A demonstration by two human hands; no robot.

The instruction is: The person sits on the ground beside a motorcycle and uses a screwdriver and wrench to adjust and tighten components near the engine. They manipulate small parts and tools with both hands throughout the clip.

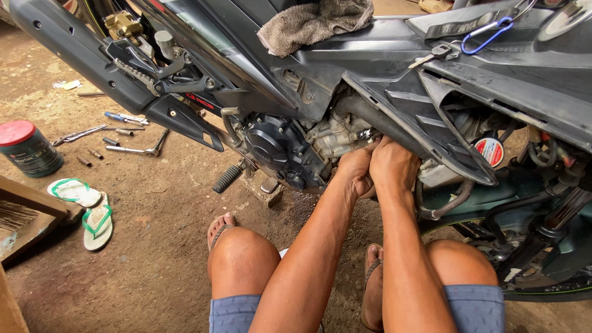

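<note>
Both hands are jammed in under the dark plastic fairing (425, 117) of the motorcycle — left hand (354, 169) and right hand (391, 163) pressed side by side against the dull grey cast-metal engine (336, 132). Fingers are tucked out of sight behind the panel edge, so I can't tell if they're gripping anything or how far they're spread. Just left of them sits the round black engine cover (271, 151), and below it a ribbed rubber footpeg (227, 179). To the right, behind the fairing, there's a small round red-and-white sticker (489, 151). Up on the bodywork lies a rough brown rag (314, 21), and further right a set of keys on a blue carabiner (487, 36). Out on the gritty dirt floor (154, 246) — a scatter of steel tools (123, 139), a squat dark-green tin with a red lid (28, 148), and a pair of white flip-flops with green straps (86, 209).
</note>
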